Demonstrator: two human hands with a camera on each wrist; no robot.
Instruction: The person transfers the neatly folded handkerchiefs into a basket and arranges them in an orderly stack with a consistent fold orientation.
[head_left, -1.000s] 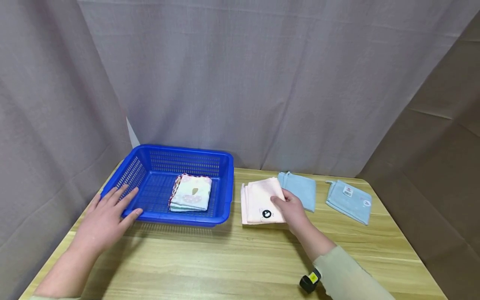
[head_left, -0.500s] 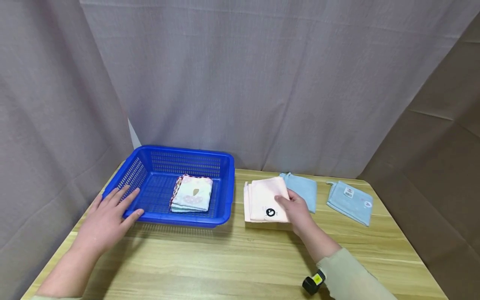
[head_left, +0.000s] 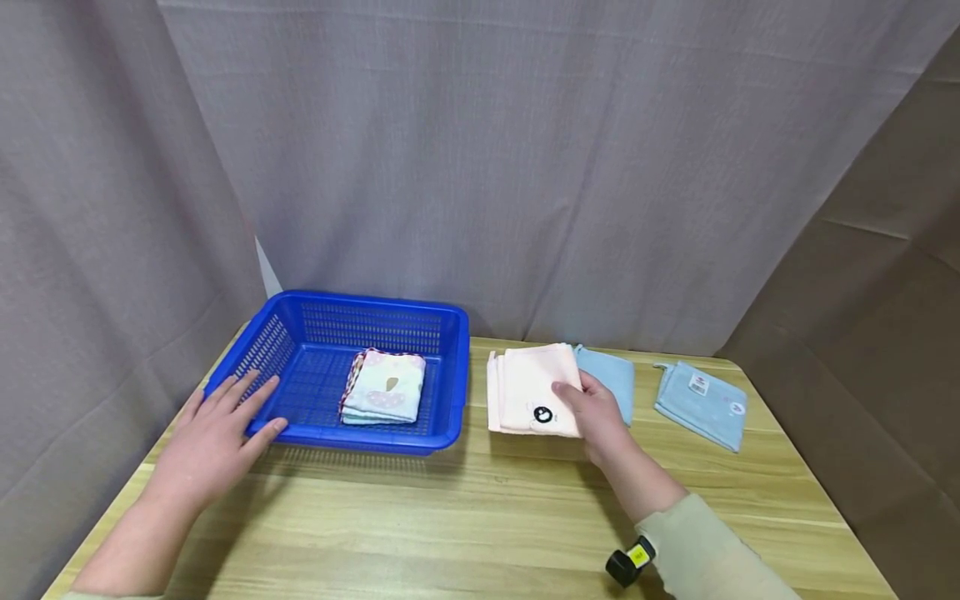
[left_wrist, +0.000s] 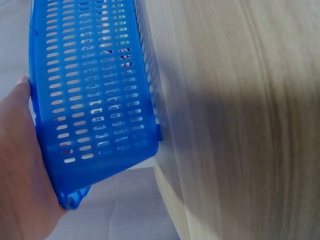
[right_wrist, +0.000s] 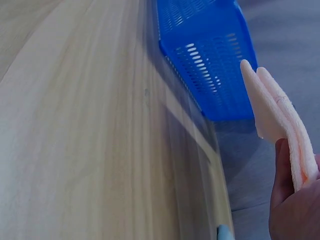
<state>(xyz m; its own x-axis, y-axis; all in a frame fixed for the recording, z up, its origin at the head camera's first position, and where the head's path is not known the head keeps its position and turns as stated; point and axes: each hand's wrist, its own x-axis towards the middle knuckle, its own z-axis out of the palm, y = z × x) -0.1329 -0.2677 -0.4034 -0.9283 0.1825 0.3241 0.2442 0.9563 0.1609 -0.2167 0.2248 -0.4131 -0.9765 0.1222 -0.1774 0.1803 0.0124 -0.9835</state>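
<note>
In the head view my right hand (head_left: 600,414) pinches the right edge of a folded pale pink towel (head_left: 528,387) with a small black round motif, thumb on top. The right wrist view shows this towel (right_wrist: 280,112) held off the table, its folded layers edge-on. My left hand (head_left: 206,446) lies with straight, spread fingers on the near left corner of a blue plastic basket (head_left: 315,429). Inside the basket, toward its right side, is a small stack of folded cloths (head_left: 386,387), a white patterned one on top. The pink towel partly covers a folded light blue towel (head_left: 611,379).
Another light blue towel (head_left: 701,404) with a white label lies farther right on the wooden table (head_left: 465,525). A grey curtain (head_left: 480,167) hangs behind the table, and a brown panel (head_left: 885,333) stands on the right. Black wrist gear (head_left: 630,562) sits by my right sleeve.
My right hand and the pink towel have shifted slightly right and then a little farther from me, now covering more of the light blue towel. The left hand and basket stay nearly put.
</note>
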